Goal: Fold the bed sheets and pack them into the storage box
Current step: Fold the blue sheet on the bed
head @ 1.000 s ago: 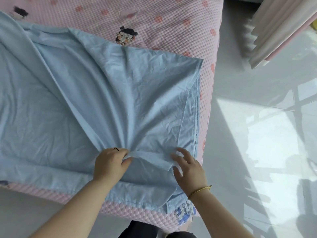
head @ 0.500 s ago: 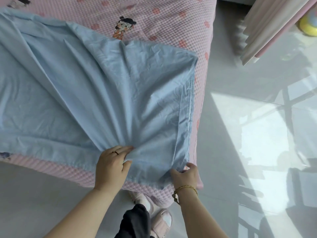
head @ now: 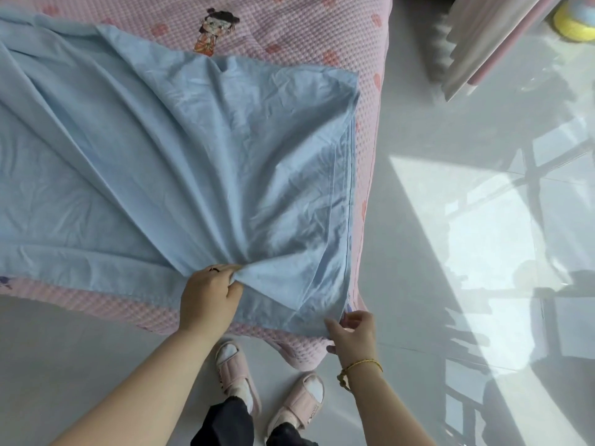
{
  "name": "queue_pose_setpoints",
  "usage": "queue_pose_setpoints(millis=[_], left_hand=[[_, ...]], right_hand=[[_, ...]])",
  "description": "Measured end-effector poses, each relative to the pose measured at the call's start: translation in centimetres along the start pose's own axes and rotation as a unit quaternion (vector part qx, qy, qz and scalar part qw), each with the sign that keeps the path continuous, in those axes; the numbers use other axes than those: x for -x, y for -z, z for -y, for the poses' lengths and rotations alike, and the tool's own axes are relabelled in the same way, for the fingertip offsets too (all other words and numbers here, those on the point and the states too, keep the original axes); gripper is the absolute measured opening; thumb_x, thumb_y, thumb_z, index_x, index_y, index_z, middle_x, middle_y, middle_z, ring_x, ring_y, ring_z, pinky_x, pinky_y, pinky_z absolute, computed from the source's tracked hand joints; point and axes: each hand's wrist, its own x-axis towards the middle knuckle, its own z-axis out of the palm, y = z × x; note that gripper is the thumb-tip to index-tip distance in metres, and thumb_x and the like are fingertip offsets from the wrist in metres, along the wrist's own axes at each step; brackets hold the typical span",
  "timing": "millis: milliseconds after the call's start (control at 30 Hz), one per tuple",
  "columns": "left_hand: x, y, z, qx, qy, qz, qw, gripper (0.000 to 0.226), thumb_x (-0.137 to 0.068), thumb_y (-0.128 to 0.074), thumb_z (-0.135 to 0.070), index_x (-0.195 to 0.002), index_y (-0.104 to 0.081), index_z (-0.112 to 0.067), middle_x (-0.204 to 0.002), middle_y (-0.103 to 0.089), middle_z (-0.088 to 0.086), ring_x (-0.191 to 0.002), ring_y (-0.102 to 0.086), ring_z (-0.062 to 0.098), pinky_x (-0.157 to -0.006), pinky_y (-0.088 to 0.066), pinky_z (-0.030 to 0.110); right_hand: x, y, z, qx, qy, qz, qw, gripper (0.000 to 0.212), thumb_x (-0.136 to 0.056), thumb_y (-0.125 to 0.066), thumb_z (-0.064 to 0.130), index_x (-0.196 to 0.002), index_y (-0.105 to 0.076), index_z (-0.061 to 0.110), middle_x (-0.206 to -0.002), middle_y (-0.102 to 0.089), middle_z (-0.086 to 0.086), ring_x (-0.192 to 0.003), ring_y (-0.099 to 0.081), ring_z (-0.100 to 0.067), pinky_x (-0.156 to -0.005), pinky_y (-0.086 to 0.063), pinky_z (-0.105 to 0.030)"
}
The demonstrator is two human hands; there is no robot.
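Bed sheet, pale blue, held at its near edge by two hands. Left hand: grip closed, with fingers and thumb curled round a gathered fold of the cloth close to the near edge. Creases fan out from this point across the sheet toward the far left. A dark ring shows on one finger. Right hand: grip pinching the sheet's near right corner, just over the rounded corner of the bed. A gold bracelet circles the wrist.

The sheet lies spread on the near right part of the bed, and its left portion runs out of view. Along the right side it is doubled, with a stitched hem running parallel to the bed's right edge and just inside it. The bed carries a pink quilted cover with small red marks. A cartoon figure is printed just beyond the sheet's far edge.

Below the hands, two pink slippers with white socks and dark trouser legs stand on a pale glossy floor. A bright sunlit patch falls on the floor at right. A pleated curtain hangs at the upper right. A yellow round object, cut off by the frame edge, lies on the floor beside it.
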Motion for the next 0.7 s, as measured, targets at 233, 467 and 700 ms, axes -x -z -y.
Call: queue_pose_setpoints(millis=[233, 467, 700], left_hand=[[-0.6, 0.3, 0.4, 0.178, 0.226, -0.023, 0.957, 0.033, -0.091, -0.047, -0.015, -0.085, -0.061, 0.014, -0.076, -0.059, 0.026, -0.073, -0.043, 0.026, -0.058, -0.024, 0.033], [0.0, 0.6, -0.2, 0.171, 0.199, -0.015, 0.965, 0.042, -0.091, -0.045, -0.023, -0.057, -0.049, 0.001, -0.055, -0.044, 0.009, -0.068, -0.041, 0.028, -0.058, -0.025, 0.032], [0.3, 0.6, -0.4, 0.008, -0.039, -0.002, 0.999, 0.038, -0.070, -0.037, -0.017, -0.066, -0.071, 0.000, -0.059, -0.068, 0.012, -0.051, -0.063, 0.025, -0.051, -0.048, 0.027]], right_hand=[[2.0, -2.8, 0.8, 0.068, 0.099, 0.019, 0.993, 0.017, -0.085, -0.061, 0.012, -0.079, -0.047, 0.019, -0.069, -0.048, 0.013, -0.066, -0.046, -0.003, -0.069, -0.035, -0.018], [-0.3, -2.5, 1.3, 0.023, -0.003, 0.026, 0.999, 0.042, -0.084, -0.058, 0.011, -0.055, -0.028, 0.016, -0.057, -0.026, 0.000, -0.055, -0.023, -0.014, -0.047, -0.022, -0.020], [0.7, 0.8, -0.2, 0.115, 0.078, -0.118, 0.983, 0.021, -0.088, -0.055, 0.014, -0.071, -0.044, 0.019, -0.080, -0.048, 0.001, -0.072, -0.047, -0.019, -0.063, -0.037, -0.024]])
